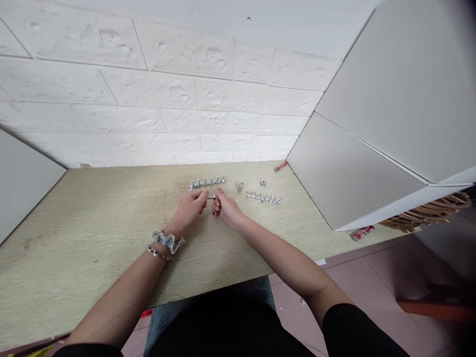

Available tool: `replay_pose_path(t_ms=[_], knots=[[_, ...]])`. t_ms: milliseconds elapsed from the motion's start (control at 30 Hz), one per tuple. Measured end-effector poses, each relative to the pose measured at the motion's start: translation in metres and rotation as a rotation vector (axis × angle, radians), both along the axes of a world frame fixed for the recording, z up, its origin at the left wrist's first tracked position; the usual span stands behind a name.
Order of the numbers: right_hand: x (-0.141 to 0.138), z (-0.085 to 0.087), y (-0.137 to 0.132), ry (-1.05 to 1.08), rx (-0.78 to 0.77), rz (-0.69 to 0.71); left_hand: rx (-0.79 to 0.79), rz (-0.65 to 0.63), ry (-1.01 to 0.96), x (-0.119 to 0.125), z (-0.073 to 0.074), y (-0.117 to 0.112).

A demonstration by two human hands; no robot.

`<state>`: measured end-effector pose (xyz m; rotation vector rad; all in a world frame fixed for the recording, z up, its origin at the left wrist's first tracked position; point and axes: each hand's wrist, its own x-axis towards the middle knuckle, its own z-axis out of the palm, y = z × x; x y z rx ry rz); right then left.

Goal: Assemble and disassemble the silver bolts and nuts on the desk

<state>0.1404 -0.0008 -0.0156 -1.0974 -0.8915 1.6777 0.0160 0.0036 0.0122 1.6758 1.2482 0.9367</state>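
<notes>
A small metal bolt lies level between my two hands, just above the table. My left hand is closed in a pinch around its left end. At the other end, the fingers of my right hand pinch close to a darker piece, perhaps a nut or the bolt head; the fingers partly hide it. Just beyond my hands stands a row of several bolts with washers, shanks upward. Right of my right hand are a small pile of metal pieces, a round washer-like part and a slanted row of several loose bolts.
The pale wooden table runs up to a white brick-patterned wall. Grey-white panels rise at the right, another panel at the left. Red cylindrical items lie by the right panel and at the table's right edge.
</notes>
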Motion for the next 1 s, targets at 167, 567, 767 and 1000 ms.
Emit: replay_pose_path(t_ms=[167,567,767,1000], knots=[[0.002,-0.004,0.002,-0.174,0.047,0.024,0.076,-0.015,0.040,-0.006,-0.005,0.005],[0.017,0.013,0.006,-0.351,0.295,-0.039,-0.361,0.066,-0.487,-0.002,-0.007,0.011],[0.041,0.018,0.008,-1.195,0.428,0.028,-0.562,0.106,-0.735,-0.003,-0.005,0.014],[0.057,0.028,0.002,-1.618,0.257,0.204,-0.545,0.081,-0.696,-0.003,-0.007,0.013]])
